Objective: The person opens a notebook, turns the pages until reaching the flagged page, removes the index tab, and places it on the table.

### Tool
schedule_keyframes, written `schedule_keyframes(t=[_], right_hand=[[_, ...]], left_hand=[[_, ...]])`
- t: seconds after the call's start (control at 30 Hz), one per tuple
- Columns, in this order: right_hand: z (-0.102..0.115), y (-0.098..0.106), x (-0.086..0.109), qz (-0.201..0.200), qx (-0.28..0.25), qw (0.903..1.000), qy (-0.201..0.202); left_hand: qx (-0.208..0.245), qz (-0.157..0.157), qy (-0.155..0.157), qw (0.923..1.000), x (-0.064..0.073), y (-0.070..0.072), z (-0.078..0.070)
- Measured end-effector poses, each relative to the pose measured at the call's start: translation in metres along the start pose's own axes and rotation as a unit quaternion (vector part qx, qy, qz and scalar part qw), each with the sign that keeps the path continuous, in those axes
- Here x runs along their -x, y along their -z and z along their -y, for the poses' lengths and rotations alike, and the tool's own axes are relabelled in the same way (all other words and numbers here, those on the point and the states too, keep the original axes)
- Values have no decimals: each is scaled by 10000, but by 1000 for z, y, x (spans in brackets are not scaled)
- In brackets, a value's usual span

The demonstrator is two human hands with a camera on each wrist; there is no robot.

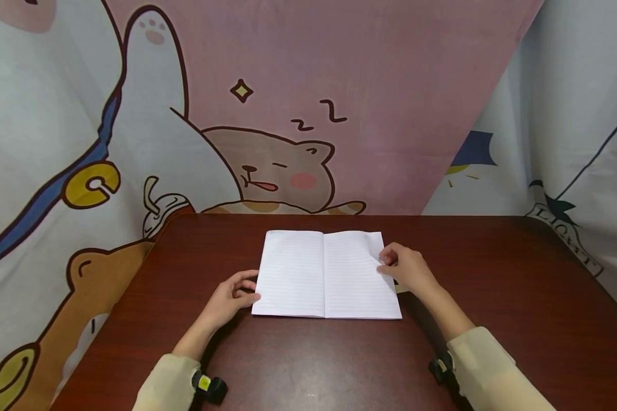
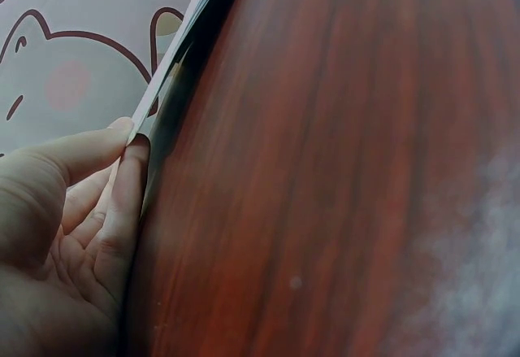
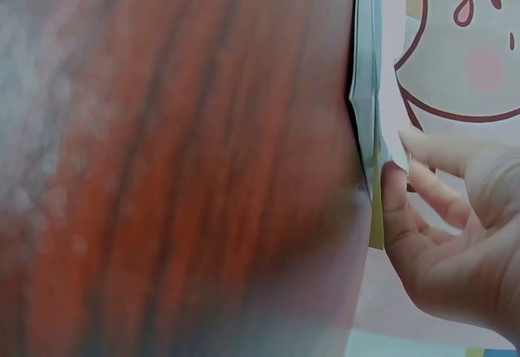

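Observation:
An open notebook [image 1: 290,274] with blank ruled pages lies on the dark red-brown table. My left hand [image 1: 231,297] is at its left edge; in the left wrist view the thumb [image 2: 93,150] sits over the edge of the notebook and the fingers are beneath it. At the right edge, my right hand [image 1: 406,265] pinches the edge of a page between thumb and fingers, and that page [image 1: 372,251] bends up a little there. The right wrist view shows the lifted page [image 3: 392,105] standing apart from the sheets below.
The wooden table [image 1: 504,285] stretches out around the notebook. Behind it hangs a pink and white cloth [image 1: 391,85] printed with cartoon animals. A dark wrist camera [image 1: 211,388] is strapped over the left sleeve, with another [image 1: 440,368] on the right.

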State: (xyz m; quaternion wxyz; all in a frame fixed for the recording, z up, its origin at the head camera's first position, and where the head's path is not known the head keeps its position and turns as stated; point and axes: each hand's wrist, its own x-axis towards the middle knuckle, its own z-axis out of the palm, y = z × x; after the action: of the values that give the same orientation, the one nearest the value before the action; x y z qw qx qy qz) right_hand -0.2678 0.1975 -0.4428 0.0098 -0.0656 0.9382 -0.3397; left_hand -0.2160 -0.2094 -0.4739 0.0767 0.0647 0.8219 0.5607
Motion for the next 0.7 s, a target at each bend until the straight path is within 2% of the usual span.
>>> schedule_keyframes(t=[0.13, 0.3, 0.7], right_hand=[[1, 2, 0, -110, -32, 9994, -314], [1, 2, 0, -104, -98, 9986, -518], [-1, 4, 2, -169, -193, 9984, -499]], left_hand=[[-13, 6, 11, 10000, 0, 0, 0], [-10, 7, 38, 10000, 0, 0, -1], [-40, -21, 59, 10000, 0, 0, -1]])
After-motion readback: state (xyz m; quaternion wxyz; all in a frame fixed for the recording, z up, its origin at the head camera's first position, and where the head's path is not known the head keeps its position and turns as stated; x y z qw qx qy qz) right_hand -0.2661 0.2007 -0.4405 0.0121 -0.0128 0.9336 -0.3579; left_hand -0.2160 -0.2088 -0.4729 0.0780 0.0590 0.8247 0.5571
